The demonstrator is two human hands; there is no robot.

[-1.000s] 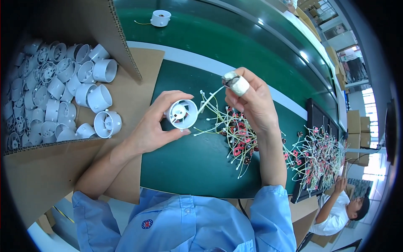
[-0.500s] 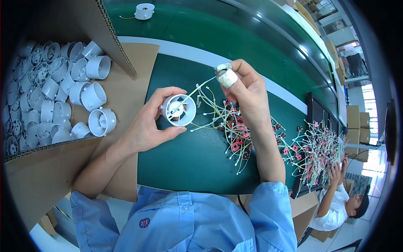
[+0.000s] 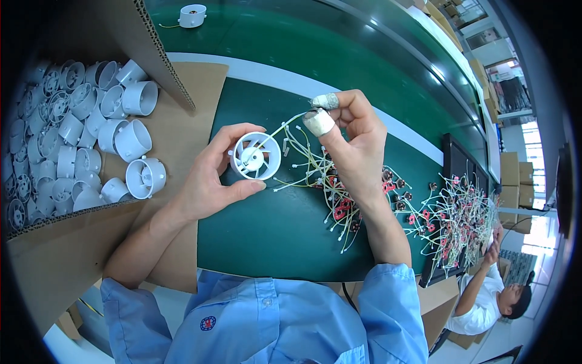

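My left hand grips a white round plastic fan housing by its outer side, thumb below and fingers above. Its open end, with spokes and a round hub, faces up toward me. A thin pale wire runs out of the housing, up and to the right. The far end of that wire is pinched between the taped thumb and forefinger of my right hand. Beside and partly under my right forearm lies a heap of wired small parts, red and dark with white connectors.
On the left, a cardboard box holds many white housings. A green belt carries one wired housing beyond the pale rail. At right, a black tray holds more wired parts; a co-worker's hand is beside it.
The wire is drawn a little further left as my right hand shifts slightly. The fan housing has turned a little in my left hand. The housing on the belt has moved left.
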